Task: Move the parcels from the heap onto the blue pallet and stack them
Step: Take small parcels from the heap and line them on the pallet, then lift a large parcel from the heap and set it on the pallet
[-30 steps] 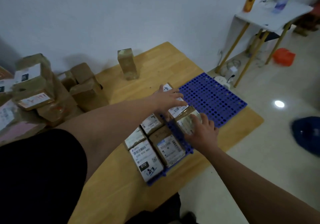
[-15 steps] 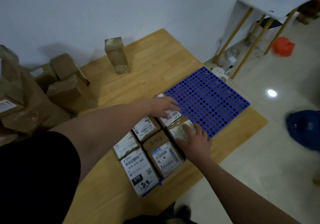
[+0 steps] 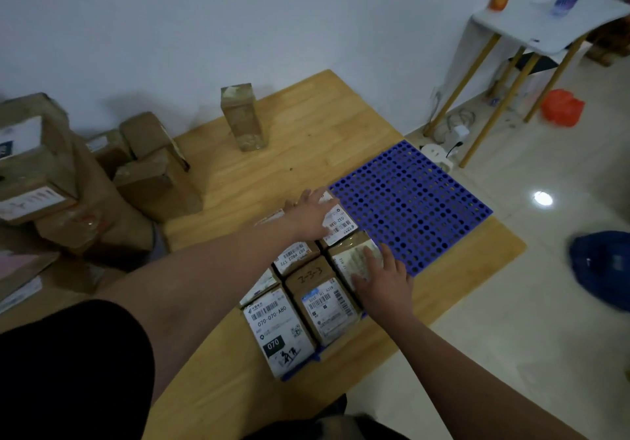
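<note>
Both grips flat on parcels at the near end of the blue pallet (image 3: 409, 201).

Rests the left grip (image 3: 312, 214), fingers straight, on the labelled parcel marked 032-038 (image 3: 341, 224); lays the right grip (image 3: 385, 279), fingers spread, on the taped parcel (image 3: 353, 257) just beside it. Shows more parcels packed touching in rows nearer the camera, among them one marked 070 (image 3: 279, 327) and one inked 2-3-3 (image 3: 324, 300). Takes in the heap of brown parcels (image 3: 68, 184) at the left of the wooden worktop (image 3: 306, 139), a slim parcel (image 3: 242, 116) upright near the wall, and a white side table (image 3: 545, 20) far right.
</note>
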